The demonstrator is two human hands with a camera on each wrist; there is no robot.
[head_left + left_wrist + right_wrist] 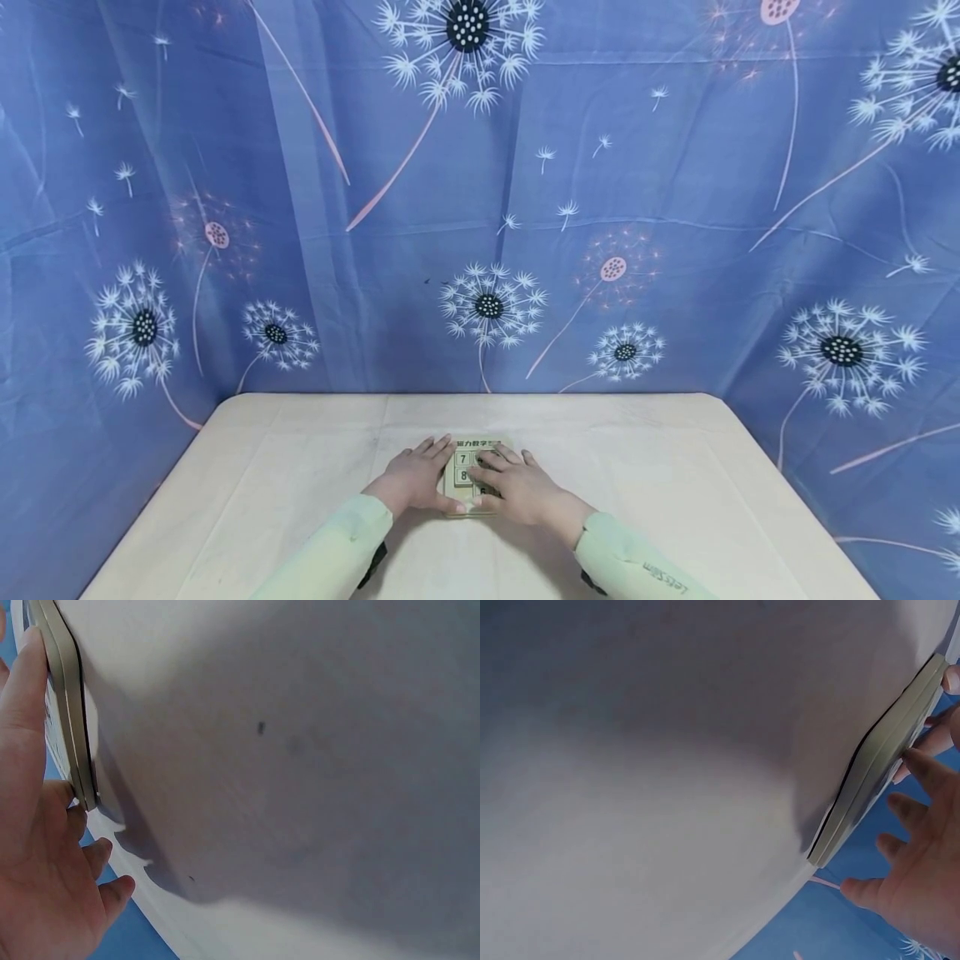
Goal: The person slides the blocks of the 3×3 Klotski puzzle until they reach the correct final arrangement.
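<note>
A pale number sliding puzzle (pixel 462 493) with numbered square tiles lies on the table in the head view; 7 and 8 show at its left, and the right hand covers other tiles. My left hand (pixel 420 477) holds the puzzle's left side, thumb at the near edge, fingers along the side and far corner. Across the tiles spreads my right hand (pixel 525 490), its thumb by the near edge. In the left wrist view, the left thumb (pixel 26 697) lies against the puzzle's rim (pixel 71 697). In the right wrist view, the right hand's fingers (pixel 922 772) are spread, one touching the puzzle's face.
The puzzle rests on a cream-coloured table (pixel 300 467) with rounded far corners. Blue cloth (pixel 405 333) printed with dandelions hangs behind and on both sides. Small dark specks (pixel 261 727) mark the table surface in the left wrist view.
</note>
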